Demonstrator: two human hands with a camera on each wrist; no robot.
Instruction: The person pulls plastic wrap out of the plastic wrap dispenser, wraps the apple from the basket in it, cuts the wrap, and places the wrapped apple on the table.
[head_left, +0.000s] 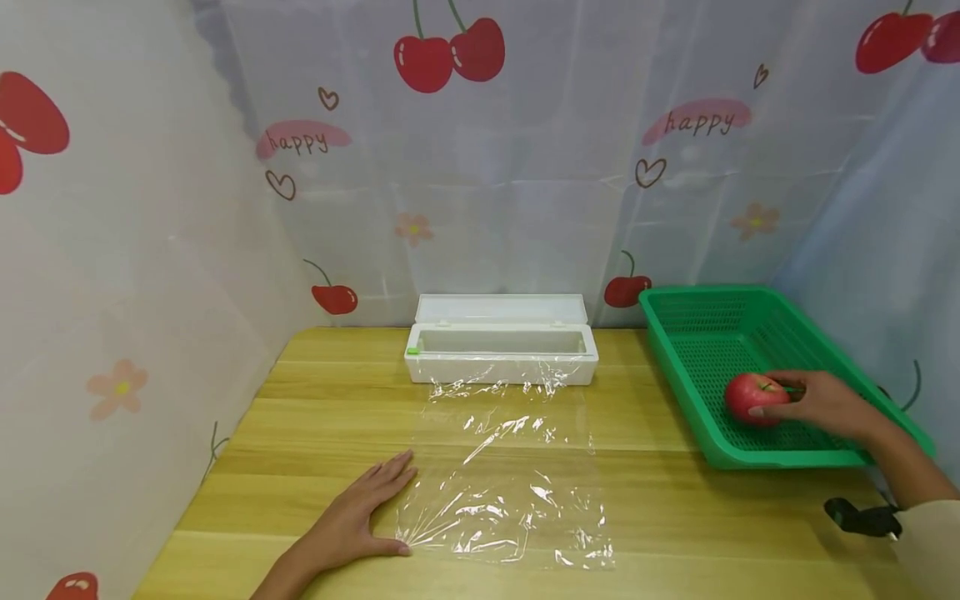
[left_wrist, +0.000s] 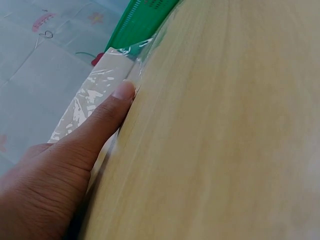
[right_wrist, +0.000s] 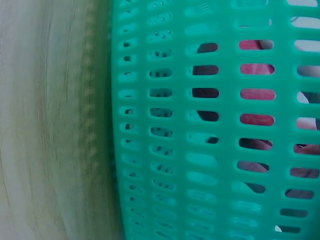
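Note:
A red apple [head_left: 754, 398] is at the front part of the green basket [head_left: 678, 400], and my right hand [head_left: 825, 404] grips it from the right side. I cannot tell whether it touches the basket's bottom. Through the slots of the basket wall [right_wrist: 180, 82], the right wrist view shows bits of red. A sheet of clear plastic wrap [head_left: 510, 467] lies over the table, running forward from a white wrap dispenser box [head_left: 502, 369]. My left hand [head_left: 348, 521] rests spread at the sheet's near left corner. Its thumb [left_wrist: 107, 112] presses down on the film's edge.
The dispenser's lid [head_left: 501, 308] stands raised at the back, with a small green piece [head_left: 413, 352] on the box's left end. Cherry-printed curtains [head_left: 480, 192] enclose the wooden table [head_left: 315, 417] at the back and sides. A black strap device [head_left: 862, 517] is at my right wrist.

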